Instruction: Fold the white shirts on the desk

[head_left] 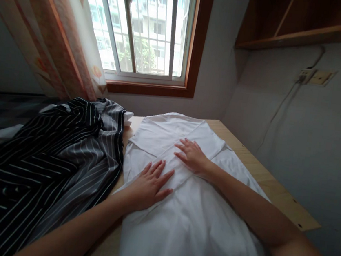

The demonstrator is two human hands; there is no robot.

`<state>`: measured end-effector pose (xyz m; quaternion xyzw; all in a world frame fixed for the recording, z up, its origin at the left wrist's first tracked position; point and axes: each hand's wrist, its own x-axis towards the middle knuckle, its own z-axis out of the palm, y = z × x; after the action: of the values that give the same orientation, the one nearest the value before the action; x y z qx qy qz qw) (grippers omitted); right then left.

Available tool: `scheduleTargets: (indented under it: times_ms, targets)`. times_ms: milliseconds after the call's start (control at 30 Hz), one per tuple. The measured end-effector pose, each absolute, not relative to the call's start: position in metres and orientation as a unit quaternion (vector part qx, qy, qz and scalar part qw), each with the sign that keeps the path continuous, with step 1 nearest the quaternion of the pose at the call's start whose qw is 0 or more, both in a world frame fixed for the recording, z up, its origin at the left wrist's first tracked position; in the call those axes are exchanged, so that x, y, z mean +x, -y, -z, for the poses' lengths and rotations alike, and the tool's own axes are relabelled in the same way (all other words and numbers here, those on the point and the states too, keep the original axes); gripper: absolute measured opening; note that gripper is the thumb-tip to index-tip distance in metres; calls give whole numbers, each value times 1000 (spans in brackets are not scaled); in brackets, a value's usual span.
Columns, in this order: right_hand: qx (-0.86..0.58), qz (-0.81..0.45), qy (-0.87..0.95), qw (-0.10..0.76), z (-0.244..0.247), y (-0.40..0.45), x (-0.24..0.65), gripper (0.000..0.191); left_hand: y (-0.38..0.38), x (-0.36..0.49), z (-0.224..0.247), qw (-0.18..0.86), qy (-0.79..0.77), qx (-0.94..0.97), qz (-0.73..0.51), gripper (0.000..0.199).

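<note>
A white garment (174, 227), perhaps a shirt, lies spread over a wooden board, its near end hanging toward me. My left hand (148, 185) rests flat on its left side with the fingers spread. Farther up and to the right, my right hand (193, 156) also lies palm down on the cloth, fingers apart. Neither hand grips anything. Folds and creases run across the fabric around both hands, and the garment's far end narrows near the board's back edge.
Black-and-grey striped cloth (62, 157) is heaped along the left. The bare wooden board (254, 170) shows on the right, beside a wall with a plugged-in socket (306, 74). A window (150, 31) with a patterned curtain (67, 30) is ahead; a wooden shelf (307, 34) hangs upper right.
</note>
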<state>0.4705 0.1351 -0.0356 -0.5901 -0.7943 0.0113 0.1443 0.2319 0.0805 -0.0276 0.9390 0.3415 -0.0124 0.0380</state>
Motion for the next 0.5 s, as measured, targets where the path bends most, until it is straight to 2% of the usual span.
scheduleTargets:
  times_ms: [200, 500]
  targets:
    - [-566, -99, 811, 110, 45, -122, 447, 59, -82, 231, 31, 40, -341, 939, 2, 67]
    - [-657, -88, 741, 104, 50, -147, 481, 57, -87, 226, 29, 73, -333, 940, -17, 64]
